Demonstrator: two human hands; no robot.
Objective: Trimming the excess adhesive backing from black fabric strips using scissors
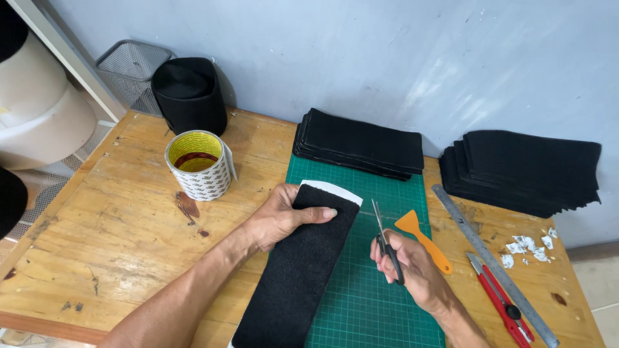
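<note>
On the green cutting mat point(387, 193), my left hand point(280, 216) pins a black felt strip point(300, 270) with white backing; right hand point(412, 267) grips scissors point(385, 241), blades narrow, just beside the strip. Orange scraper point(422, 238) lies near.

Bright, even daylight, soft shadows, sharp focus, slight wide-angle bending at edges.

felt strip point(296, 270) on cutting mat point(380, 309) | tape roll point(198, 165) left | ruler point(490, 264) right
</note>
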